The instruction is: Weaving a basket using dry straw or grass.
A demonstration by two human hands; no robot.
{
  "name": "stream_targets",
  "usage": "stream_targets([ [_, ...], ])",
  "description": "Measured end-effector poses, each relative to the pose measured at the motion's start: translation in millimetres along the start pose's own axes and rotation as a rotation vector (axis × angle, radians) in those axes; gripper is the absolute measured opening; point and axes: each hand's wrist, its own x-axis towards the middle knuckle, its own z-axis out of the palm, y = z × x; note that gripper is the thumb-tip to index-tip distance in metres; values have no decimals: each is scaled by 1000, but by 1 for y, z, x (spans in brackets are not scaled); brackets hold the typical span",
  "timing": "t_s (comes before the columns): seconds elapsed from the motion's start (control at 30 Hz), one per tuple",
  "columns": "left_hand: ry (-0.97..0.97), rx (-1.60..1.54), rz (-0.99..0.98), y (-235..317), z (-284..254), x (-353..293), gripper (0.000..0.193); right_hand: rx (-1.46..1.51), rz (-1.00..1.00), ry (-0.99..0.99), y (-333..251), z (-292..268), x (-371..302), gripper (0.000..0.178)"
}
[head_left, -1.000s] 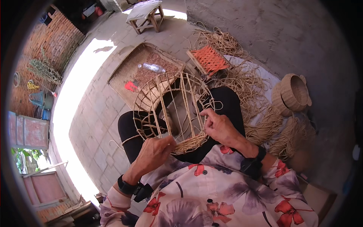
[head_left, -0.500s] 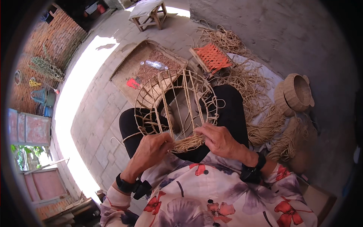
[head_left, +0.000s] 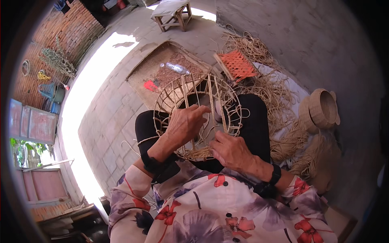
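Observation:
A round, open basket frame (head_left: 159,106) of tan ribs and twisted cord rests between my knees, with cords stretched lengthwise across it. A densely wound band of straw cord (head_left: 195,154) fills its near edge. My left hand (head_left: 184,124) is over the middle of the frame, fingers bent and pinched together beside the stretched cords; what lies between the fingertips is hidden. My right hand (head_left: 233,150) is closed at the near right edge, its fingers gripping a stretched cord (head_left: 213,97) where it meets the wound band.
Ahead lies a woven mat (head_left: 139,73) with brown bits, a clear plastic bottle (head_left: 177,68) and a red scrap (head_left: 150,85). An orange-webbed stool (head_left: 238,65) and heaps of straw cord (head_left: 269,95) are to the right, beside small woven baskets (head_left: 324,108). A wooden stool (head_left: 173,14) stands farther off.
My left hand has left the near wound band and moved forward and right over the frame's middle. My right hand stays at the near right edge. The whole view has shifted slightly.

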Motion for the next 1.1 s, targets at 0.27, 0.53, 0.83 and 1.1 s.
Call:
stream_targets([
  [0.27,-422,-267,-111,4,-11,-21,45,-5,53,10,3,4,0,14],
  [0.53,-451,-158,-28,7,2,-20,48,17,69,65,0,5,-1,12],
  [0.83,-201,-53,-244,29,-16,-68,5,75,106,19,3,1,-3,19],
  [1.1,56,-164,-264,24,2,-116,11,166,96,4,-7,-5,8,17],
])
